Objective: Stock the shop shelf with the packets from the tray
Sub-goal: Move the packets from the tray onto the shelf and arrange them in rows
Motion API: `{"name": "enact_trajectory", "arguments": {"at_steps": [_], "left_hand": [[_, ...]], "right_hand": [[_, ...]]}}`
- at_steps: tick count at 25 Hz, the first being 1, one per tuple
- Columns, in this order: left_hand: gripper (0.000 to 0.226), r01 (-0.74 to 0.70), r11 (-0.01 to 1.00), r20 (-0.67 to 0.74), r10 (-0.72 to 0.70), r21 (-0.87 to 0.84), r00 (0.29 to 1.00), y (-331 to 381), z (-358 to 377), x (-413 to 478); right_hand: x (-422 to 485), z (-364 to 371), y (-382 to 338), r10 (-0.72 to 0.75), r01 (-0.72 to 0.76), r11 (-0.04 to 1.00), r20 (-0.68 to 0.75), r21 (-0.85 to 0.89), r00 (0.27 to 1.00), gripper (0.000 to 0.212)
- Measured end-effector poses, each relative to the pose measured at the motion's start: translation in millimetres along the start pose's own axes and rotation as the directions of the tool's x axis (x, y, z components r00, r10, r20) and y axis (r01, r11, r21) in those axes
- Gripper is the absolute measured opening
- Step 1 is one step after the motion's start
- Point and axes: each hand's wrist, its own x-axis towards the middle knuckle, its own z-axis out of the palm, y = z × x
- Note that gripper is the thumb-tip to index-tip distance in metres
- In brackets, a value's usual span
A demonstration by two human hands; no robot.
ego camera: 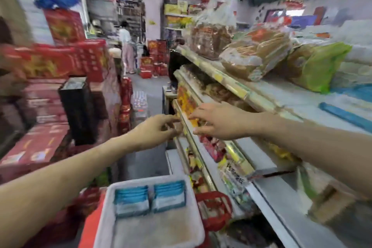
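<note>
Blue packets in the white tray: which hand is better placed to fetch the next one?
Probably the left hand: its arm runs just beside the tray, near the blue packets. The right hand reaches from over the shelf, farther off.

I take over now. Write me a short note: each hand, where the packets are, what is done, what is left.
Left hand: at the shelf rail, fingers curled; blur hides whether it holds anything.
Right hand: open, reaching at the same shelf.
White tray: two rows of blue packets stand at its far end.
Left to do: shelve them.
Done: cannot tell.
</note>
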Motion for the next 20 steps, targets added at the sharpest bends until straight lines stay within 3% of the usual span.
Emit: {"name": "enact_trajectory", "arguments": {"at_steps": [2,5,7,9,12,17,20], "left_hand": [[0.046,0.134,0.99,0.024,-0.133,-0.041,0.991,-52.8,23.2,-34.7],[0.064,0.339,0.937,0.058,-0.335,-0.089,0.941,-123.6,75.9,-98.0],[0.054,0.415,0.909,0.173,-0.406,-0.019,0.897,-160.8,114.8,-138.3],[0.045,0.4,0.911,0.254,-0.411,0.097,0.876,-182.7,142.8,-165.8],[0.056,0.279,0.93,0.241,-0.335,0.241,0.911,-203.2,167.0,-170.5],[0.043,0.07,0.87,0.286,-0.235,0.488,0.929,-212.3,183.3,-155.1],[0.03,0.031,0.827,0.3,-0.238,0.561,0.924,-217.6,185.5,-149.9]], "right_hand": [[44.2,50.4,-22.6,-0.011,0.0,0.995,0.106,0.103,0.994,0.053],[74.0,146.4,-56.6,-0.027,-0.052,0.957,0.263,0.285,0.964,0.048],[70.4,213.0,-76.4,-0.013,-0.108,0.933,0.332,0.343,0.943,0.043],[56.6,264.9,-91.3,0.029,-0.167,0.929,0.385,0.33,0.923,0.045],[41.7,309.6,-104.1,0.059,-0.168,0.953,0.39,0.252,0.919,0.045],[36.1,330.4,-122.9,0.127,-0.187,0.953,0.246,0.238,0.961,0.038],[38.5,330.7,-127.8,0.127,-0.175,0.955,0.204,0.238,0.971,0.032]]}}
